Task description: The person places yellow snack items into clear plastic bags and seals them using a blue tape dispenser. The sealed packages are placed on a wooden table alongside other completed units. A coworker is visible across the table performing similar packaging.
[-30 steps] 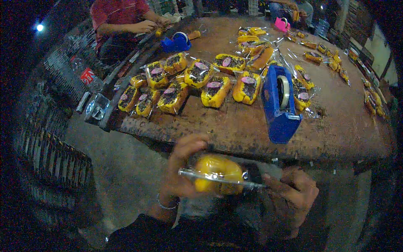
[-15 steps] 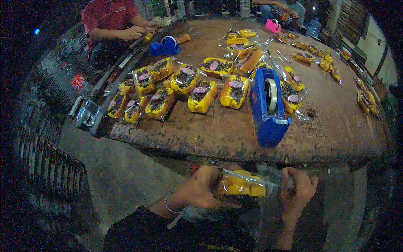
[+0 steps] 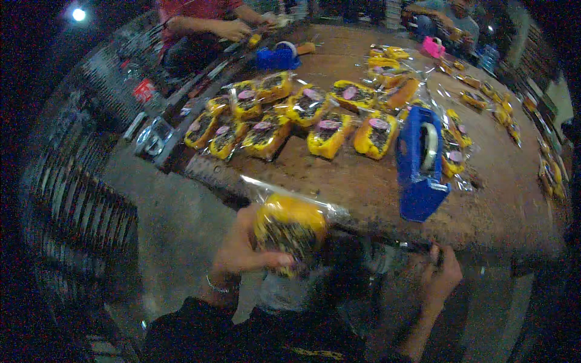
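Note:
My left hand [image 3: 236, 251] grips a yellow bread loaf with dark topping [image 3: 289, 224] in a clear plastic wrapper, the thumb across its near side. The loaf is held up just in front of the table's near edge, and the loose end of the wrapper sticks out above it. Off to the right, my right hand [image 3: 442, 275] is at the table edge with its fingers curled together; whatever is between them, if anything, is too blurred to make out. Beyond it a blue tape dispenser [image 3: 420, 166] with a clear roll stands on the table.
Several wrapped loaves with pink labels [image 3: 327, 134] lie in rows on the worn wooden table [image 3: 363, 187]. Farther off are a second blue tape dispenser [image 3: 278, 58] and a pink one [image 3: 433, 46]. People sit at the far side. At left are a clear cup [image 3: 154, 138] and a bottle [image 3: 145, 92].
My left hand has moved left and up with the loaf, now turned so its dark topping shows. The right hand has come away from the wrapper. The view has shifted too.

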`<state>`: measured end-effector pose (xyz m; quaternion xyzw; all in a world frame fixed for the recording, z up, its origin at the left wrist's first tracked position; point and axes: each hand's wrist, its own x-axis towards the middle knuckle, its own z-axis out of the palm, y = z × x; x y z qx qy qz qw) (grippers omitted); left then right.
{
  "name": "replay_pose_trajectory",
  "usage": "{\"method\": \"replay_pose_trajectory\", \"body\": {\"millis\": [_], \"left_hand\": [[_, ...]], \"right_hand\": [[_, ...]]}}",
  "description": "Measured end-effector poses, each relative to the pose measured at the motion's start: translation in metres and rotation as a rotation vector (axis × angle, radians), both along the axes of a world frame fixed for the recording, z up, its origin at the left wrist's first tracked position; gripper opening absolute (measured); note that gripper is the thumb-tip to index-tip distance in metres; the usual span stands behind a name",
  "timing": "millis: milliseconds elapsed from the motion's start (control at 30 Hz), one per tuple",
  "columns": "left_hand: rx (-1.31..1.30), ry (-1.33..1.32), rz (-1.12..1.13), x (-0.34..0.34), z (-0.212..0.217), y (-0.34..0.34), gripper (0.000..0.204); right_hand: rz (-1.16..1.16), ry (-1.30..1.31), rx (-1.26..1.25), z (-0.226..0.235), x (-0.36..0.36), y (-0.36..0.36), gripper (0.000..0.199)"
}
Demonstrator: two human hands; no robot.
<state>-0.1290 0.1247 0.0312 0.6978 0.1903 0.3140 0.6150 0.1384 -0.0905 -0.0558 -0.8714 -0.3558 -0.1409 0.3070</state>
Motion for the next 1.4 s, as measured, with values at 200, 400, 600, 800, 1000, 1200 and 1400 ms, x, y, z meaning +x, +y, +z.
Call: {"method": "replay_pose_trajectory", "body": {"millis": [200, 400, 600, 800, 1000, 1200, 1400], "left_hand": [[0.131, 0.044, 0.22, -0.002, 0.014, 0.063, 0.067], [0.306, 0.067, 0.504, 0.058, 0.046, 0.19, 0.082], [0.94, 0.645, 0.83, 0.102, 0.024, 0.233, 0.077], [1.221, 0.326, 0.709, 0.165, 0.057, 0.231, 0.073], [1.427, 0.527, 0.364, 0.274, 0.069, 0.31, 0.05], [0.642, 0.732, -0.012, 0.281, 0.007, 0.394, 0.04], [1.175, 1.112, 0.27, 0.285, 0.022, 0.381, 0.041]], "right_hand": [[-0.112, -0.012, 0.238, -0.024, 0.038, -0.033, 0.03], [-0.331, 0.237, 0.347, -0.002, 0.091, -0.021, 0.045], [-0.129, 0.224, 0.283, -0.026, 0.138, 0.007, 0.049], [-0.147, 0.089, 0.395, -0.024, 0.122, 0.023, 0.047], [-0.318, 0.147, 0.075, 0.017, 0.084, 0.039, 0.037], [-0.286, -0.005, 0.185, 0.024, 0.079, 0.046, 0.031], [-0.28, -0.076, 0.181, 0.016, 0.083, 0.044, 0.036]]}}
